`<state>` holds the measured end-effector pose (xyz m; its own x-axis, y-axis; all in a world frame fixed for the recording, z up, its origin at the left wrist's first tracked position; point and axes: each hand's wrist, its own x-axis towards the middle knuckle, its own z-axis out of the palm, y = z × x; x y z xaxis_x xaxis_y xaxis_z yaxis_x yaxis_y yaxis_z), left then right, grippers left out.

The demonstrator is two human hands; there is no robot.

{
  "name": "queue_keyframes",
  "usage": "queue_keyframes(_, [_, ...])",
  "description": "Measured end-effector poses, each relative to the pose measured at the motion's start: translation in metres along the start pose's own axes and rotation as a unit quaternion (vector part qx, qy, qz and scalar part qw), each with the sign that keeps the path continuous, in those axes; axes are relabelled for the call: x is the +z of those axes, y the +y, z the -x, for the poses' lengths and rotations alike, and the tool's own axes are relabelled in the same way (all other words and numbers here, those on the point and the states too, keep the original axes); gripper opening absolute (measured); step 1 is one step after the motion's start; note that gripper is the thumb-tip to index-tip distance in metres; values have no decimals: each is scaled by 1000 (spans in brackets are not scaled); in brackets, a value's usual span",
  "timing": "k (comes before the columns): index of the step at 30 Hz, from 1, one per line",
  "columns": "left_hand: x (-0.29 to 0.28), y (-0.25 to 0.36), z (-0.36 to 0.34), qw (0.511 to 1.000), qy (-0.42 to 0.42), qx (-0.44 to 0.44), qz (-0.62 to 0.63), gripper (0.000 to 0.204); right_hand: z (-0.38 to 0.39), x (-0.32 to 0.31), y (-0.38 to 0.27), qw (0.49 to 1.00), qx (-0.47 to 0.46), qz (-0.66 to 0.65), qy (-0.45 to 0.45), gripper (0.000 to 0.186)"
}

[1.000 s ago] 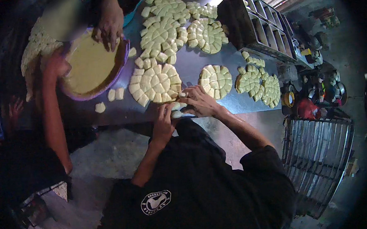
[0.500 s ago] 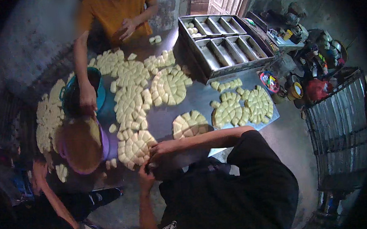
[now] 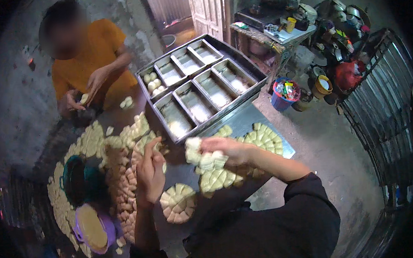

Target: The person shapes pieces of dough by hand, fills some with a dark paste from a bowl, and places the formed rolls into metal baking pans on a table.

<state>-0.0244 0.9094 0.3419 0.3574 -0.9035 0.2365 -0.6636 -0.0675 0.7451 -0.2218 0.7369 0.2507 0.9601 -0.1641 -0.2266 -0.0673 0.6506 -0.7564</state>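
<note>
"What are we holding, folks?"

"Dough pieces (image 3: 193, 144) in our curled right hand (image 3: 229, 149). Our left hand (image 3: 153, 174) is loosely bent; we can't tell if it's holding any."

"And the pan (image 3: 196, 104)?"

"Just ahead of both hands, too close to call which is nearer, slots slanting away leftward. Pieces look pale, lumpy, kinda soft."

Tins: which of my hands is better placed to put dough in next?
Probably your right hand: it holds dough in front of the tins, while your left hand is left of their near corner.
</note>
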Motion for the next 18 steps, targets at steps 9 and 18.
queue_keyframes(9, [81,40,-79,992,-69,74,75,48,5,-180,-185,828,-187,421,319,27])
queue_keyframes(18, [80,-36,-30,998,-12,-40,55,39,-24,-222,-137,573,-204,723,328,32])
